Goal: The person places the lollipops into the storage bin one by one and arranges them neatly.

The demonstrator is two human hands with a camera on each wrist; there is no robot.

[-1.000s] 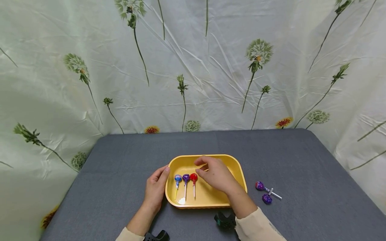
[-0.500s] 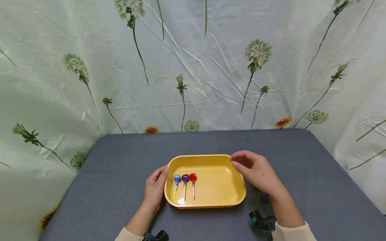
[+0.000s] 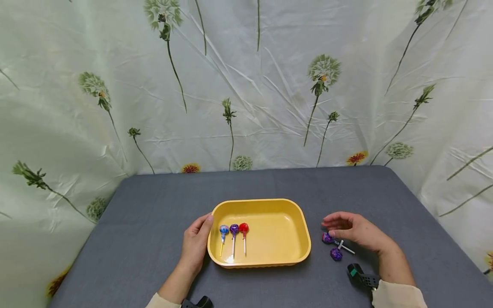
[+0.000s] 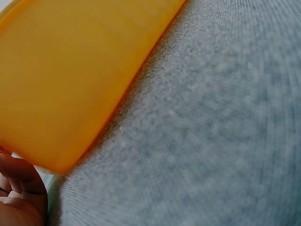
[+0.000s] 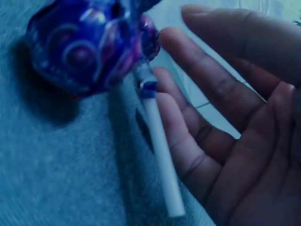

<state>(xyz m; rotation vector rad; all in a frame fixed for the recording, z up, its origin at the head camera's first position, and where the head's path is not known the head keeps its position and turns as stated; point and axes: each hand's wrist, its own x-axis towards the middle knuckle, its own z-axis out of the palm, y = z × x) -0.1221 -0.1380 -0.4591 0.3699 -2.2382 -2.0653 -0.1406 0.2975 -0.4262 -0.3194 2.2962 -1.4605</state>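
Two wrapped lollipops lie just outside the right side of the yellow tray (image 3: 277,239), on the gray tabletop (image 3: 173,205). The far lollipop (image 3: 327,238), purple with some red on its wrapper, points its white stick toward the right palm; the near lollipop (image 3: 336,254), purple, lies just beside it, and their sticks appear to cross. Which stick is uppermost I cannot tell.

The right hand (image 3: 362,231) is over the far lollipop, its grip loose, thumb and fingers parted with nothing between them; whether the thumb touches the wrapper is unclear. To take this lollipop well, the thumb and index finger should close on its round head or on the wrapped neck, then lift straight up: a sideways drag could pull the other along by the crossed stick.

The left hand (image 3: 196,239) grips the tray's left edge, thumb at the rim, which should help keep it steady. Inside the tray, toward the left, a blue lollipop (image 3: 224,229), a purple lollipop (image 3: 234,229) and a red lollipop (image 3: 244,227) form a row, heads away from the person. Anything added would sit best to the right of the red one, head level with the others.
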